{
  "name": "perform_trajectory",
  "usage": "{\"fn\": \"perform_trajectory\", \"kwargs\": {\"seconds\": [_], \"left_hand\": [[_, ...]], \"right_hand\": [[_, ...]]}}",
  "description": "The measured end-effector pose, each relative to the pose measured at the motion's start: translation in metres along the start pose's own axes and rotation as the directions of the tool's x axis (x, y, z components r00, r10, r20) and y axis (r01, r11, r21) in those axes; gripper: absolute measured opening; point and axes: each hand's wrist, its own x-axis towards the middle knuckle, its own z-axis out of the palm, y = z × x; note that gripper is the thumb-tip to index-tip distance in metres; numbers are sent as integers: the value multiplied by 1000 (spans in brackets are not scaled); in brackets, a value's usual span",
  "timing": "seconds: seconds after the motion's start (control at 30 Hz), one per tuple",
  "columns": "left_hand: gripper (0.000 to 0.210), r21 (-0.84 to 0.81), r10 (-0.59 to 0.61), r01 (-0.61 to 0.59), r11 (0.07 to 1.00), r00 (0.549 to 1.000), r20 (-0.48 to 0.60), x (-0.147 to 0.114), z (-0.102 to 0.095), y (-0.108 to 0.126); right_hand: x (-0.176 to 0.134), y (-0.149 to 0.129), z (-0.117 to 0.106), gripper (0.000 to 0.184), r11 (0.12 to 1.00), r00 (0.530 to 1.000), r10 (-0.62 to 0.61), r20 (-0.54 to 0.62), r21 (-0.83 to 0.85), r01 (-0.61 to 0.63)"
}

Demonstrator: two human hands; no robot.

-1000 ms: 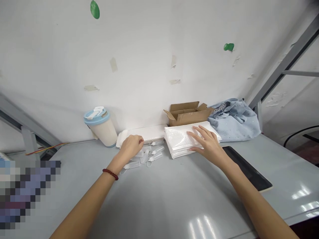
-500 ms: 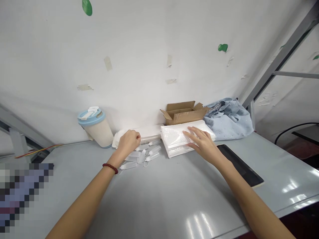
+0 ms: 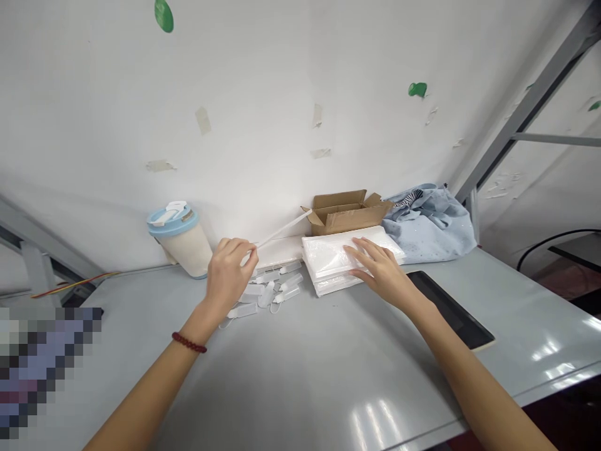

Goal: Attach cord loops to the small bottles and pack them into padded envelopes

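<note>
My left hand (image 3: 230, 269), with a dark red bead bracelet at the wrist, pinches a thin white sheet (image 3: 284, 228) between thumb and fingers. The sheet shows almost edge-on and tilts up to the right. Below it, partly hidden by my hand, is a stack of flat white sheets (image 3: 279, 252) against the wall. Several small translucent squeeze bottles (image 3: 267, 294) lie loose in front of that stack. My right hand (image 3: 375, 266) rests with fingers spread on a pile of glossy clear-and-white plastic bags (image 3: 326, 255).
A cream cup with a blue lid (image 3: 185, 244) stands at the left by the wall. Behind the bags are an open cardboard box (image 3: 357, 216) and a light blue cloth bag (image 3: 432, 225). A black flat tablet (image 3: 453, 313) lies on the grey table (image 3: 300, 376) at right.
My left hand has lifted a thin white sheet off the stack and moved slightly left and toward me. My right hand stays on the plastic bags.
</note>
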Motion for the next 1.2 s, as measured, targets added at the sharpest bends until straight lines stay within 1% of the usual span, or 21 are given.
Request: {"fn": "perform_trajectory", "kwargs": {"seconds": [0.1,0.17,0.2,0.27,0.33,0.4,0.47,0.53,0.6,0.63,0.67,0.7,0.73,0.77,0.8,0.83,0.87,0.9,0.97,1.13,1.2], "left_hand": [[15,29,156,-154,988,983,-94,-26,-8,6],[11,55,265,-260,964,956,-123,-44,-14,12],[12,69,331,-325,943,934,-133,-52,-17,15],[19,82,449,-441,894,878,-165,-66,-22,23],[26,53,520,-519,853,839,-158,-76,-24,32],[28,15,541,-544,839,831,-129,-81,-24,39],[23,-12,512,-516,857,852,-108,-82,-23,42],[14,-33,378,-385,922,917,-129,-78,-23,39],[10,-79,85,-100,992,982,-170,-70,-25,31],[15,-131,-111,90,987,980,-163,-66,-27,25],[23,-205,-317,290,935,941,-117,-61,-30,19],[32,-292,-501,475,830,866,-14,-57,-34,14],[38,-379,-626,630,678,765,152,-53,-38,9],[40,-430,-679,747,507,653,335,-49,-41,5],[40,-442,-663,826,349,552,506,-47,-45,2],[37,-430,-605,873,232,475,639,-45,-47,0],[34,-411,-542,897,166,431,722,-44,-49,-1],[31,-398,-489,907,138,412,769,-44,-51,-1],[23,-400,-437,908,128,413,799,-44,-51,0],[13,-379,-420,919,106,387,821,-48,-50,-1],[10,-391,-340,913,115,406,848,-51,-50,2]], "right_hand": [[1,-9,-2,70,999,997,16,-74,33,-14],[1,-21,-4,82,999,984,-4,-177,47,13],[1,-29,-5,83,998,970,-40,-240,40,51],[-2,-46,-7,75,988,930,-148,-337,0,157],[-6,-61,-9,59,965,894,-256,-369,-50,256],[-10,-70,-10,50,944,852,-322,-412,-75,321],[-13,-73,-11,46,937,819,-338,-463,-79,342],[-13,-71,-12,43,939,801,-327,-501,-75,337],[-13,-68,-12,44,941,800,-320,-507,-70,332],[-12,-67,-12,45,940,801,-321,-505,-70,333],[-12,-67,-12,47,939,803,-325,-500,-70,337],[-12,-67,-12,48,936,804,-333,-493,-71,344],[-12,-68,-11,50,932,805,-343,-483,-72,354],[-13,-70,-10,52,928,808,-356,-469,-75,365],[-13,-72,-9,54,926,816,-364,-449,-77,370],[-14,-76,-8,57,926,827,-366,-427,-78,369],[-15,-79,-7,59,930,841,-359,-405,-82,358],[-16,-83,-7,61,937,857,-344,-384,-82,340],[-17,-91,-7,66,936,873,-350,-339,-85,342],[-18,-104,-12,71,943,928,-332,-168,-73,324],[-19,-108,-14,76,938,933,-346,-97,-31,344]]}}
